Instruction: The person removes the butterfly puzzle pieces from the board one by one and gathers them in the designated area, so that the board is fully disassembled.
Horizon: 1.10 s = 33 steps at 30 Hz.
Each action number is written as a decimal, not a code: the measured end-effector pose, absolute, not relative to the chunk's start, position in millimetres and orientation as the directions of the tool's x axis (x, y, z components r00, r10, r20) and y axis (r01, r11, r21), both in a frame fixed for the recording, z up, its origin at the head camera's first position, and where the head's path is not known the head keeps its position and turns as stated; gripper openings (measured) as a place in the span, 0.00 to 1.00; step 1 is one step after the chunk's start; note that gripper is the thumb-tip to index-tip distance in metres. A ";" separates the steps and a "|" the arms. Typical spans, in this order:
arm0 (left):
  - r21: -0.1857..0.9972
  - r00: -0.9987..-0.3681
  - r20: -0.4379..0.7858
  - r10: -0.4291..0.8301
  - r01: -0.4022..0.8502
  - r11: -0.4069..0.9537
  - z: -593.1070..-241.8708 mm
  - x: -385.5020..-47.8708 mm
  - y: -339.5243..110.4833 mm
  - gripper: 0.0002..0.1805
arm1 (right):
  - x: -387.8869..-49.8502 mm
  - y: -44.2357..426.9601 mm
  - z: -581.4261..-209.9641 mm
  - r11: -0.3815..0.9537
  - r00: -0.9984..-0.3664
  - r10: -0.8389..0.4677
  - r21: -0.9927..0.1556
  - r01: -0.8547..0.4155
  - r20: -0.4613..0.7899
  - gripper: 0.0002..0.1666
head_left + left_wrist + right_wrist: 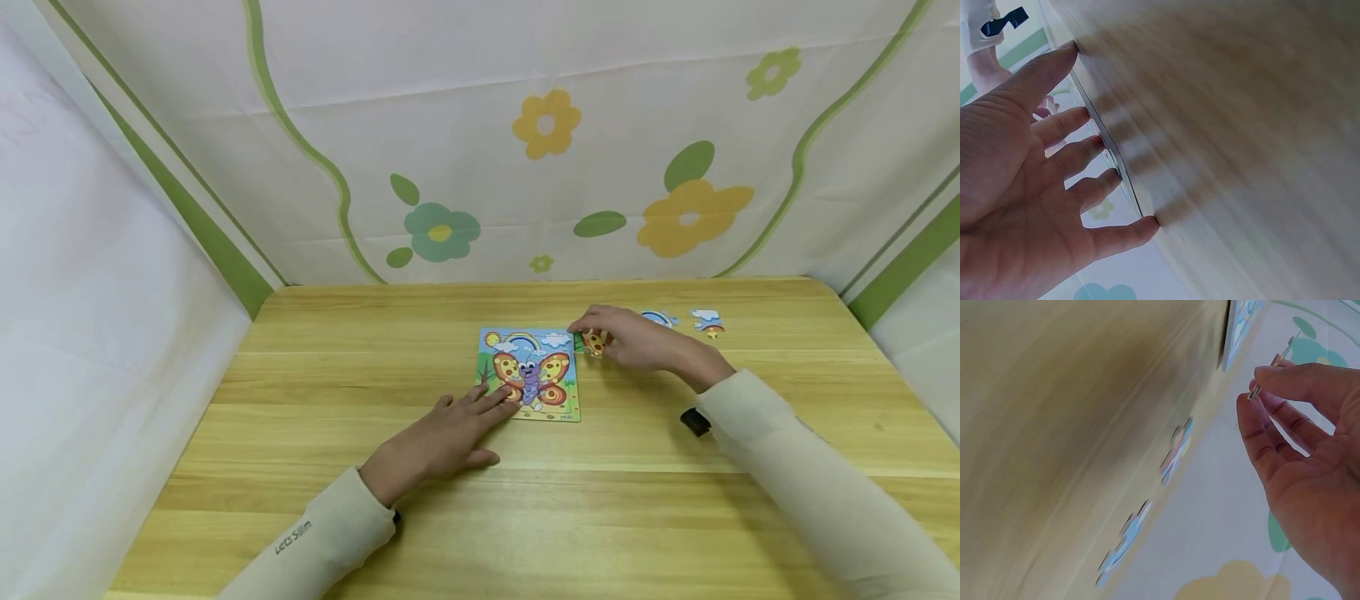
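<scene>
A square jigsaw puzzle board (564, 403) with a purple-bodied butterfly picture lies flat on the table. My left hand (450, 435) rests its extended fingertips on the board's lower left part. In the left wrist view the fingers of the left hand (1029, 175) spread along the board's thin edge (1114, 150). Just right of the board, my right hand (637, 337) pinches a puzzle piece (595, 342) with a red and yellow wing pattern. The right wrist view shows that puzzle piece (1277, 360) edge-on between thumb and fingers, above the table.
Two groups of loose puzzle pieces lie at the back right: a rainbow piece (658, 317) and cloud-and-wing pieces (707, 322). A pale curtain (465, 125) with flowers hangs behind the wooden table (345, 350). Dark wrist devices (695, 422) sit at the cuffs.
</scene>
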<state>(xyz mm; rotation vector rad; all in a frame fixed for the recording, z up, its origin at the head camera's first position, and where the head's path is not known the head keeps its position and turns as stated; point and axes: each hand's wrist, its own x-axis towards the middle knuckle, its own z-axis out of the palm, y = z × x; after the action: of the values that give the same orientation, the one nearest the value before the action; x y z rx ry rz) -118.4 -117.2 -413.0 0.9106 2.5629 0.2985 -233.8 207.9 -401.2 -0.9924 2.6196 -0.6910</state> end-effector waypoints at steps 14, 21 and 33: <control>0.339 -0.705 -0.295 0.644 0.553 0.761 -413.3 -117.5 -118.2 0.40 | -234.2 234.8 -410.0 0.686 -0.750 -0.658 -0.466 -0.560 -0.068 0.37; 0.329 -0.706 -0.298 0.643 0.556 0.763 -414.1 -118.1 -118.0 0.40 | -234.8 240.7 -413.1 0.685 -0.742 -0.668 -0.439 -0.581 -0.061 0.37; 0.328 -0.704 -0.288 0.649 0.565 0.757 -414.3 -118.4 -117.4 0.40 | -233.8 243.5 -420.3 0.690 -0.735 -0.674 -0.421 -0.588 -0.079 0.38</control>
<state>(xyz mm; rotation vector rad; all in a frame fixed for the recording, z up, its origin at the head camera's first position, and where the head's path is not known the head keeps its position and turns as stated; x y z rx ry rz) -118.4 -117.4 -414.3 0.9274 2.5673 0.3027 -233.8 243.5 -420.3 -1.0144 2.6746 -0.5496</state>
